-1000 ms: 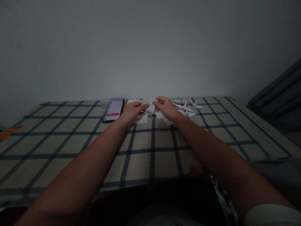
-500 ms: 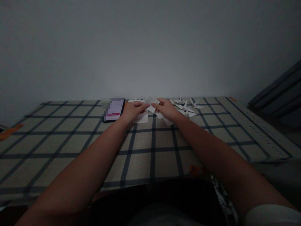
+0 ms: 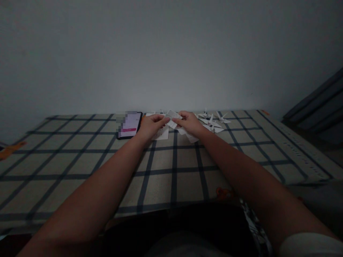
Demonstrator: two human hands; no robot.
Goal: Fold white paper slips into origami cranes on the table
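Both my arms reach far forward over a checked cloth (image 3: pixel 80 160). My left hand (image 3: pixel 151 125) and my right hand (image 3: pixel 189 123) pinch a small piece of white paper (image 3: pixel 173 119) between their fingertips, a little above the cloth. Flat white paper sheets (image 3: pixel 163 134) lie under and beside the hands. Several folded white paper cranes (image 3: pixel 211 121) sit just right of my right hand.
A phone (image 3: pixel 129 125) with a lit screen lies left of my left hand. A plain wall (image 3: pixel 171 53) rises right behind the cloth. Dark slanted boards (image 3: pixel 316 107) stand at the right. The room is dim.
The paper between my fingers has been turned and shifted slightly; my hands stay in nearly the same place.
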